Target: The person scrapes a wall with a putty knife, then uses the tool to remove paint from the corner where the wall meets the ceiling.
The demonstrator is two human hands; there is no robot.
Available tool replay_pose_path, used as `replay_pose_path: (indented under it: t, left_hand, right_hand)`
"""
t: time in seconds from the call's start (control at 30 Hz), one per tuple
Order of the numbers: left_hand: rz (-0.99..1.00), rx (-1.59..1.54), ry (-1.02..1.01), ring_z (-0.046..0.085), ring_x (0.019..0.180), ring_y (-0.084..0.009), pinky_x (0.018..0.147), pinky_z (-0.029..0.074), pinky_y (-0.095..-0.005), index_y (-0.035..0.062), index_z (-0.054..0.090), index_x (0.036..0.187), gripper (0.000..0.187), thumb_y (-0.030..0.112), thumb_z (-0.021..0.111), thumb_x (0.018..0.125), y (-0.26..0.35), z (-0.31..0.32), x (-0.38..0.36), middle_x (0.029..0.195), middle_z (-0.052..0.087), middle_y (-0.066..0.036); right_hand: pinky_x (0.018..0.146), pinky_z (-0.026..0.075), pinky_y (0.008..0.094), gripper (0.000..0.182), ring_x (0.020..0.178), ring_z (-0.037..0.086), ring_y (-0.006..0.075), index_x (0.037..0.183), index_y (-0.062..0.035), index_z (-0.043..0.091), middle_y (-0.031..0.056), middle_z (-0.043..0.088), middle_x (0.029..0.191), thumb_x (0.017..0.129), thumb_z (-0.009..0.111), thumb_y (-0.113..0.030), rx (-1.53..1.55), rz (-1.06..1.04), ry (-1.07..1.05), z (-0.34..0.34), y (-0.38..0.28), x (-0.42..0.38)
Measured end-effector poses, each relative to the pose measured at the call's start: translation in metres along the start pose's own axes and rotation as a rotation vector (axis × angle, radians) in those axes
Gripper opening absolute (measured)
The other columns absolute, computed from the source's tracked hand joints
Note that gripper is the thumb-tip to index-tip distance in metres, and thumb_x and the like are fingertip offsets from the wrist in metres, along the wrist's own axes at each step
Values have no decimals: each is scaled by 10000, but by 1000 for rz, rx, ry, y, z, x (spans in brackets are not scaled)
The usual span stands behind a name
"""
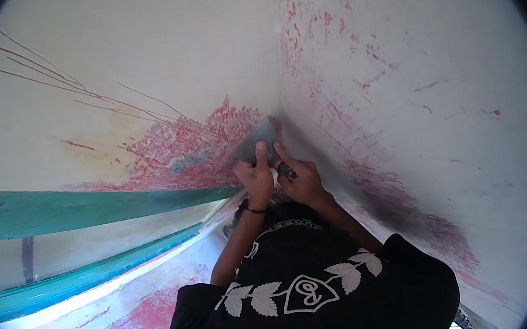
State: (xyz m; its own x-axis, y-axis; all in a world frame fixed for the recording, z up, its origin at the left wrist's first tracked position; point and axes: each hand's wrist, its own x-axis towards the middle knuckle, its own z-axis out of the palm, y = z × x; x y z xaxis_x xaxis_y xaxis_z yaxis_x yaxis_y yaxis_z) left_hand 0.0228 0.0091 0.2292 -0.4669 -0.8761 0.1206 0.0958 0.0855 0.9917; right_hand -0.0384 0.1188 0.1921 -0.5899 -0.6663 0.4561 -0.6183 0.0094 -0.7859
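I observe both hands pressed together at the inner corner where two white walls meet. My left hand is clenched on the near part of a flat metal scraper blade, thumb laid up along it; my right hand is closed around what appears to be the scraper's handle, just beside the left and touching it. The blade lies flat against the left wall, its far edge at the corner seam, amid a patch of red paint residue. The right wall carries scattered red flecks and a darker red band lower down. A teal rail runs along the left wall below the patch. In my judgement, good work here calls for a low blade angle, even pressure from both hands, and short strokes away from the seam to avoid gouging the white coat. No legible writing is present; the black shirt shows only a white leaf emblem.
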Motion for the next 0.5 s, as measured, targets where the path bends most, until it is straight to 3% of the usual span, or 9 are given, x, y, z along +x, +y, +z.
replay_pose_path:
  t: [0.13,0.23,0.33,0.5]
  left_hand:
    - [34,-16,45,502,616,-55,522,398,-280,-30,627,725,353,238,671,951,-7,4,-1,685,599,33]
    - [-46,-6,-5,509,639,-55,546,406,-273,-23,631,735,323,215,675,949,9,-3,-3,707,606,29]
    - [-8,-77,36,506,641,-52,546,401,-266,-21,629,730,312,199,678,946,-8,3,2,707,604,30]
    - [19,-72,-15,506,638,-54,540,401,-266,-30,627,739,304,188,679,944,7,3,2,706,603,27]
  right_hand:
    - [624,548,401,743,650,666,349,1451,-91,468,178,695,864,733,630,12,-7,-17,-3,-3,-4,2]
    - [665,559,395,674,744,707,363,1419,-25,486,276,668,1089,760,619,26,65,56,-60,-13,-23,16]
    - [634,547,404,744,664,667,344,1456,-96,462,181,701,915,737,628,0,-37,-17,4,-3,-3,4]
    - [644,548,403,756,674,674,336,1463,-105,454,168,706,901,736,628,3,28,33,-17,-11,-20,6]
